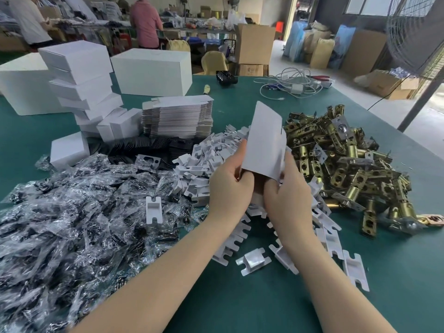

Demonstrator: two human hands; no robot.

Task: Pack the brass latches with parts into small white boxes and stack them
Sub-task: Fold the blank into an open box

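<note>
Both hands hold one unfolded small white box upright above the table's middle. My left hand grips its lower left edge, and my right hand grips its lower right, fingers curled round the bottom opening. A heap of brass latches lies to the right. White card inserts are piled under and behind my hands. Clear bags of black parts cover the left. A stack of flat white box blanks stands behind, with packed white boxes stacked at the far left.
Black plates lie between the bags and the blanks. Two big white cartons stand at the back of the green table. White cables lie far right. A fan stands at the right edge. People work at benches behind.
</note>
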